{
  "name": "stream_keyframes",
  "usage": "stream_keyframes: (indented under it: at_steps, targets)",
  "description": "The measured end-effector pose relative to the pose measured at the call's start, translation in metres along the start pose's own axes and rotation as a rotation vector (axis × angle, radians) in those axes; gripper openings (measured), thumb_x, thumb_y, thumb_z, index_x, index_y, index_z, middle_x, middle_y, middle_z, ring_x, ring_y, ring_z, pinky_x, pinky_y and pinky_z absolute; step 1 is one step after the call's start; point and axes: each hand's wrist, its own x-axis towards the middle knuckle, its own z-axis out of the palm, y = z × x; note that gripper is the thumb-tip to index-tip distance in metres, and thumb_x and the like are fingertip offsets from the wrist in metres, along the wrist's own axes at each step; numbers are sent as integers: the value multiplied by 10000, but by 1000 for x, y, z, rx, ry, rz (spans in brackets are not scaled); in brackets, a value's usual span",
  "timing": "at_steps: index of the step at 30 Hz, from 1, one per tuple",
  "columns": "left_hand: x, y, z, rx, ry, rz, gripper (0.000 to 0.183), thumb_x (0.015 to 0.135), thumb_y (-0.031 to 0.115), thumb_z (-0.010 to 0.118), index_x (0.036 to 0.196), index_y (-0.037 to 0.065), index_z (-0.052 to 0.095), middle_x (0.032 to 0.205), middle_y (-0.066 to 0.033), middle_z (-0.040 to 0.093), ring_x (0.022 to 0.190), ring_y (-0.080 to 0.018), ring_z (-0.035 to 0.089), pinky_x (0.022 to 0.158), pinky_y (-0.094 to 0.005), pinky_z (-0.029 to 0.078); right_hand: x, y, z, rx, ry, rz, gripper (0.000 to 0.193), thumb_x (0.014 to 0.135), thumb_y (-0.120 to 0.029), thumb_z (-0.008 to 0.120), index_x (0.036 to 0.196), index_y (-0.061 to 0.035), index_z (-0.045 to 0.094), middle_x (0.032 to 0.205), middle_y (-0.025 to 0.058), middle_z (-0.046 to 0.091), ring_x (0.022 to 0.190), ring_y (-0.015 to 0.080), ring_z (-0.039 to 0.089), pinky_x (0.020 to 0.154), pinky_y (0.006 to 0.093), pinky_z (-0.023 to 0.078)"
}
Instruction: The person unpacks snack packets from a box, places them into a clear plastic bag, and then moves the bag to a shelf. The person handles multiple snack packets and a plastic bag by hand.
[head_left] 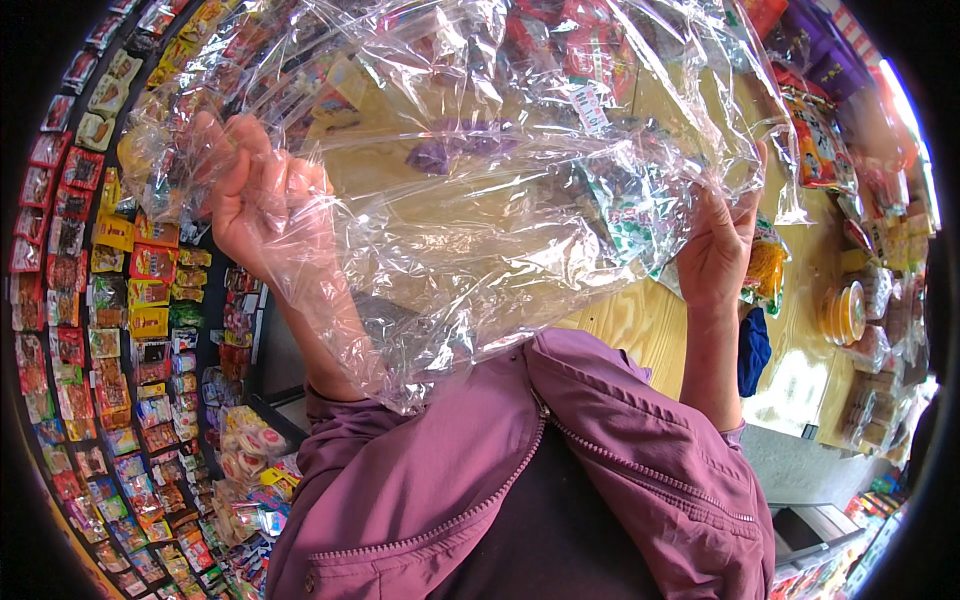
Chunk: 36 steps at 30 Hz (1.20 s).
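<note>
A large clear plastic bag (430, 255), crinkled and shiny, is spread in the air between my two hands, above a wooden table (640, 325). My left hand (265, 195) is closed with curled fingers on its left side, partly behind the film. On the opposite side my right hand (718, 245) grips the edge between thumb and fingers. Through the film show a purple item (455, 150), a green and white package (625, 200) and red packages (590, 55), all blurred by glare. The bag's lower edge hangs close to my purple jacket (430, 450).
Racks of small colourful snack packets (150, 290) line the left side. A bag with orange contents (766, 265) and a dark blue cloth (753, 350) lie beside my right forearm. Round yellow-lidded tubs (845, 312) and a red snack bag (815, 135) are at the right.
</note>
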Motion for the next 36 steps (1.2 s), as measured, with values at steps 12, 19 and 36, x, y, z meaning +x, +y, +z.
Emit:
stream_keyframes:
  at_steps: [12,19,36]
  targets:
    - [-1,-1,3,-17,15,5,436,945,47,454,1356,173,533,1184,-44,648,405,-48,328,498,-250,331,-1,1,-2,-33,76,-20,839,882,146,543,1560,-194,183,1389,153,462,1178,240,574,980,290,495]
    - [-4,3,2,-22,-5,16,437,952,49,436,1360,175,529,1200,-54,644,402,-48,330,493,-253,333,1,1,2,-1,37,-21,841,879,147,542,1560,-192,183,1394,147,458,1190,248,563,1006,312,483]
    - [-7,5,1,15,113,82,458,900,-11,486,1309,176,572,1151,-44,655,408,-45,331,485,-215,324,-1,8,-12,-334,256,11,747,972,-248,615,1556,-202,152,1448,173,360,1342,287,376,1006,537,448]
